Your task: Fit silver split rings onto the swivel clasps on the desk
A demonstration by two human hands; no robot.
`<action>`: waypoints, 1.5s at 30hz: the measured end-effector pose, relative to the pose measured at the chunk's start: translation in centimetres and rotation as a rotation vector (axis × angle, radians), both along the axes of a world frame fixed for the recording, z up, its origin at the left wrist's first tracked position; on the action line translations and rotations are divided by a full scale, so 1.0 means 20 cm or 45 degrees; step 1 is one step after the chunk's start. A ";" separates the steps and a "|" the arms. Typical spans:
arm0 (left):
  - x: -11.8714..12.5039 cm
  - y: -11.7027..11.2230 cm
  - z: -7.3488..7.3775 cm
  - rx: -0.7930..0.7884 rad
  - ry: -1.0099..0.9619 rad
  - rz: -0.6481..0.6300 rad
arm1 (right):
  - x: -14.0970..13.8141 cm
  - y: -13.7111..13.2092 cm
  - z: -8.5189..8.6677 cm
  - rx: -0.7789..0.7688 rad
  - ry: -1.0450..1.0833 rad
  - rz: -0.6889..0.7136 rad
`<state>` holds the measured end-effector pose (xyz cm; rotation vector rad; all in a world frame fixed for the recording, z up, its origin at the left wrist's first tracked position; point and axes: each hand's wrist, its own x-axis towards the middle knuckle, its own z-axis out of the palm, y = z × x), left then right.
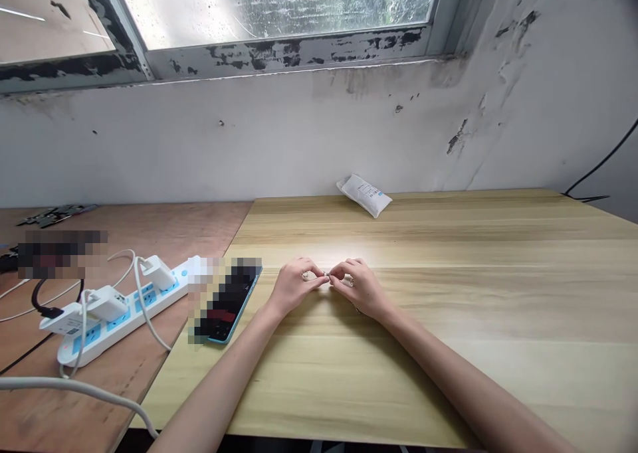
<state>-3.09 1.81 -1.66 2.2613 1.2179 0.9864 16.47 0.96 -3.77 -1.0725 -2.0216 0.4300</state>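
Both my hands rest on the light wooden table (448, 293), fingertips meeting at its middle. My left hand (294, 285) is curled, thumb and fingers pinched on a tiny shiny metal piece (326, 275). From the other side, my right hand (359, 285) pinches the same small piece. The piece is too small to name. A smartphone (230, 301) with a blue edge lies face up just left of my left hand.
A white and blue power strip (119, 310) with white chargers and cables lies on the brown board at left. A white sachet (364, 194) lies by the wall at the back. A black cable (598, 167) runs down the right wall.
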 end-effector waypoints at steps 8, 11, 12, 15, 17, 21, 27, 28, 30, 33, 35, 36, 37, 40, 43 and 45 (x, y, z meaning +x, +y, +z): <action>0.00 -0.01 0.01 -0.093 -0.109 -0.034 | 0.02 -0.01 0.02 0.005 -0.026 0.112; 0.00 -0.02 0.02 -0.164 -0.157 -0.058 | 0.03 -0.02 0.04 0.000 -0.034 0.145; 0.00 -0.02 0.02 -0.201 -0.175 -0.067 | 0.04 -0.02 0.05 -0.005 -0.035 0.158; -0.01 -0.02 0.04 -0.288 -0.214 -0.134 | 0.04 -0.03 0.06 -0.042 -0.010 0.193; -0.01 -0.03 0.05 -0.283 -0.207 -0.174 | 0.05 -0.04 0.07 -0.076 0.027 0.221; -0.01 -0.03 0.05 -0.204 -0.152 -0.178 | 0.05 -0.06 0.09 -0.143 0.088 0.249; -0.01 -0.02 0.04 -0.043 -0.046 -0.217 | 0.05 -0.06 0.10 -0.226 0.149 0.262; -0.01 -0.02 0.04 -0.043 -0.043 -0.222 | 0.05 -0.06 0.09 -0.229 0.157 0.244; 0.00 -0.02 0.03 -0.049 -0.043 -0.219 | 0.04 -0.07 0.09 -0.241 0.182 0.190; 0.00 -0.02 0.03 -0.049 -0.029 -0.206 | 0.03 -0.07 0.09 -0.283 0.253 0.154; 0.00 -0.02 0.02 -0.048 -0.027 -0.212 | 0.03 -0.07 0.09 -0.311 0.297 0.178; 0.00 -0.02 0.02 -0.051 -0.029 -0.217 | 0.03 -0.07 0.10 -0.322 0.309 0.193; 0.00 -0.02 0.02 -0.056 -0.030 -0.217 | 0.03 -0.07 0.10 -0.332 0.316 0.204; 0.00 -0.02 0.02 -0.070 -0.044 -0.196 | 0.03 -0.07 0.11 -0.346 0.314 0.207; -0.01 -0.02 0.02 -0.075 -0.055 -0.189 | 0.03 -0.07 0.11 -0.340 0.308 0.196; -0.01 -0.02 0.02 -0.071 -0.052 -0.191 | 0.02 -0.07 0.11 -0.343 0.313 0.193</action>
